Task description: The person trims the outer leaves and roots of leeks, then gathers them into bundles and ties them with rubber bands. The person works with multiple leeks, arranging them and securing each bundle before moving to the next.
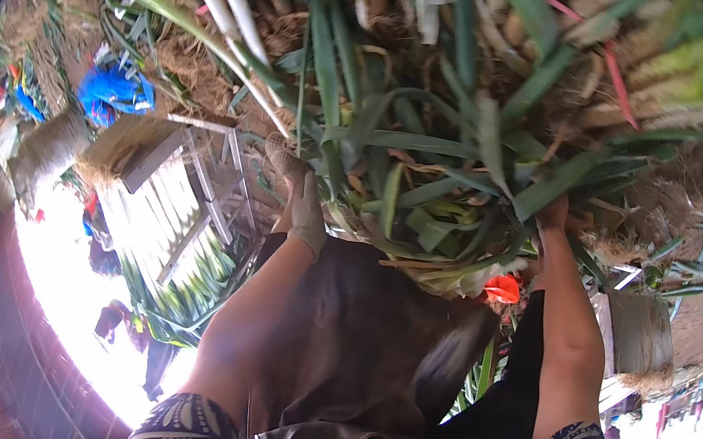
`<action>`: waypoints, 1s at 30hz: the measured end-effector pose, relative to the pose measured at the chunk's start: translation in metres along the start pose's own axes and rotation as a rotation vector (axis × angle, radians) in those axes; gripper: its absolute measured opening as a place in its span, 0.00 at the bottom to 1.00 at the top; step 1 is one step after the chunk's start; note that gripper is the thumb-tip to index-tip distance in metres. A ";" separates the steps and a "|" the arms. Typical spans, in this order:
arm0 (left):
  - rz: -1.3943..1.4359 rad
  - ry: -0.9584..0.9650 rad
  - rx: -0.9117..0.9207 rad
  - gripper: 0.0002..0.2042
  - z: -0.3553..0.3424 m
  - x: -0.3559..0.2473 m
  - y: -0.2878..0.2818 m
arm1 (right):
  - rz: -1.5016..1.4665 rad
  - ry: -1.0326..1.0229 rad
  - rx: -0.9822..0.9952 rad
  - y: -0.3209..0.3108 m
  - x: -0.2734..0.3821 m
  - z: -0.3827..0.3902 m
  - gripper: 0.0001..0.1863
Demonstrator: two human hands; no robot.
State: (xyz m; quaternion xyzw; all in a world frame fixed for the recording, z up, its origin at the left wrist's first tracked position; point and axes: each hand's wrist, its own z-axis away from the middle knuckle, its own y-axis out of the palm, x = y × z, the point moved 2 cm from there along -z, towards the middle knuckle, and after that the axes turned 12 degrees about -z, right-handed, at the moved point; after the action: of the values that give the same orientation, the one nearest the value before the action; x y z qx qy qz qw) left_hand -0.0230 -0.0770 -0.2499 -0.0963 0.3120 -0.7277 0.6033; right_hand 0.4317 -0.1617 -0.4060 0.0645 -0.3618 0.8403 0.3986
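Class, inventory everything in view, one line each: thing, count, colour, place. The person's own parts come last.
Leafy stalks: many, green, top and centre
Thick stalks: at least two, white and green, upper left
Strips: several, red, among the top stalks
Plastic bundle: one, blue, upper left
Box-like block: one, brown, left
Second block: one, greyish-brown, right
Leaf pile: one, green, lower left
Unclear item: one, orange-red, right of the apron
Apron: one, dark brown, lap
Sleeves: two, dark with pale pattern, lower edge
Left hand: one, pale covering, left of the leaves
Right hand: one, partly hidden by leaves
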 end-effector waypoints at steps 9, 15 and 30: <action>-0.024 0.030 -0.027 0.21 -0.110 0.032 0.035 | 0.006 0.071 0.105 -0.032 0.034 0.026 0.25; -0.072 0.041 0.258 0.20 -0.050 0.052 0.134 | 0.014 0.041 0.184 0.000 0.060 0.022 0.27; 0.131 -0.163 0.017 0.19 -0.083 0.024 0.084 | -0.054 0.100 0.196 -0.025 0.062 0.023 0.31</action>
State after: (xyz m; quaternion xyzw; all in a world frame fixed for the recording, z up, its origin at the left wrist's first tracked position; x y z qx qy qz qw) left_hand -0.0034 -0.0777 -0.3682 -0.1294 0.2613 -0.6789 0.6738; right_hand 0.4037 -0.1279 -0.3514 0.0709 -0.2558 0.8627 0.4305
